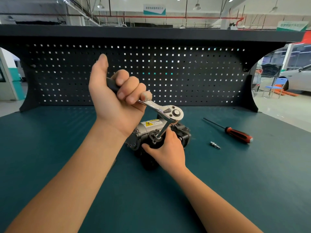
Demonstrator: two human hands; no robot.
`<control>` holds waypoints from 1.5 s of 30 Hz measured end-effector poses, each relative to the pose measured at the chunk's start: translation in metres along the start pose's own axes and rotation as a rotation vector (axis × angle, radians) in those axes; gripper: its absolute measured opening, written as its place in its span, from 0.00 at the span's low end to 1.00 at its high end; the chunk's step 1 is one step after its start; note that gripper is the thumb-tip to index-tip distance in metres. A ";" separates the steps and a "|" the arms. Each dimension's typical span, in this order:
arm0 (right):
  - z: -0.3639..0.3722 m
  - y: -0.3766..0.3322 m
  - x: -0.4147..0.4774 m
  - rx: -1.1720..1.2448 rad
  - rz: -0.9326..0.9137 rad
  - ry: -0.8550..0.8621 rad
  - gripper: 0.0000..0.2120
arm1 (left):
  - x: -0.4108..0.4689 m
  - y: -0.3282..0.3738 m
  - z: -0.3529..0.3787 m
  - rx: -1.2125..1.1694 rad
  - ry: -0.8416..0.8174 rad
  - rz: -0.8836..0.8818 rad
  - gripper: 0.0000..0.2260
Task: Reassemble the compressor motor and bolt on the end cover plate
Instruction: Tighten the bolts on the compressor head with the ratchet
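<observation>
My right hand, nearest me, grips the compressor motor mid-table. At ten o'clock from it, my left hand fists the ratchet, whose extension slants down onto the end cover plate.

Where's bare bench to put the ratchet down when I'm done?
The mat left of the compressor is bare back to the pegboard. Right of it is tighter: a screwdriver and a small fitting lie there.
</observation>
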State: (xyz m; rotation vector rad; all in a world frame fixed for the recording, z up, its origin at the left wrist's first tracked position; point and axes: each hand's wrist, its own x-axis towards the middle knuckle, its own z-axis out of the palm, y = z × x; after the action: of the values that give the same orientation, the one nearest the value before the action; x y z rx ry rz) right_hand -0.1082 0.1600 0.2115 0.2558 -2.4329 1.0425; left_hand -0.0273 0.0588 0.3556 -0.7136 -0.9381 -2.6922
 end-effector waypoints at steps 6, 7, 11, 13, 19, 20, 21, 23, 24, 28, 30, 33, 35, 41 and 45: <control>-0.003 -0.002 0.002 -0.020 -0.059 -0.034 0.32 | 0.007 0.001 0.002 0.028 -0.015 -0.036 0.27; -0.004 -0.002 0.002 0.000 -0.055 -0.042 0.31 | 0.008 0.002 0.001 0.032 -0.020 -0.042 0.26; -0.003 -0.002 0.004 0.095 -0.021 -0.101 0.26 | 0.016 0.004 -0.001 -0.002 -0.033 -0.071 0.27; -0.003 -0.003 0.005 0.092 -0.021 -0.130 0.25 | 0.021 0.006 -0.001 -0.023 -0.036 -0.091 0.27; -0.003 -0.003 0.005 0.107 -0.049 -0.134 0.22 | 0.042 0.000 0.006 0.025 -0.112 -0.215 0.24; -0.003 -0.003 0.005 0.106 -0.049 -0.137 0.22 | 0.047 0.000 0.007 0.034 -0.122 -0.241 0.23; -0.002 -0.003 0.006 0.102 -0.049 -0.140 0.22 | 0.050 0.000 0.007 0.038 -0.131 -0.266 0.21; -0.001 -0.005 0.006 0.090 -0.052 -0.136 0.22 | 0.057 0.004 0.004 0.036 -0.148 -0.321 0.18; 0.000 -0.006 0.006 0.084 -0.056 -0.127 0.22 | 0.059 0.007 0.002 0.032 -0.156 -0.348 0.18; 0.002 -0.009 0.003 0.070 -0.075 -0.069 0.24 | 0.064 0.012 -0.002 0.007 -0.153 -0.409 0.17; 0.002 -0.010 0.001 0.060 -0.084 -0.041 0.24 | 0.062 0.014 -0.002 0.000 -0.133 -0.408 0.18; 0.000 -0.007 -0.001 -0.002 -0.098 -0.035 0.29 | 0.053 0.014 -0.005 0.023 -0.092 -0.356 0.22; -0.005 -0.006 -0.003 -0.089 -0.144 -0.051 0.39 | 0.048 0.016 -0.006 0.033 -0.048 -0.288 0.26; -0.041 -0.048 -0.030 0.731 -0.354 -0.013 0.23 | 0.051 0.034 0.015 0.031 0.047 -0.077 0.24; -0.059 -0.082 -0.033 0.970 -0.324 0.010 0.09 | 0.040 0.039 0.017 0.044 0.041 -0.056 0.24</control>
State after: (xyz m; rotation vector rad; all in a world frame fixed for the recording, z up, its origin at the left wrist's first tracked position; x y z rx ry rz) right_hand -0.0303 0.1450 0.2826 0.9036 -1.6040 1.9484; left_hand -0.0422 0.0379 0.4075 -0.6301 -1.0179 -2.7140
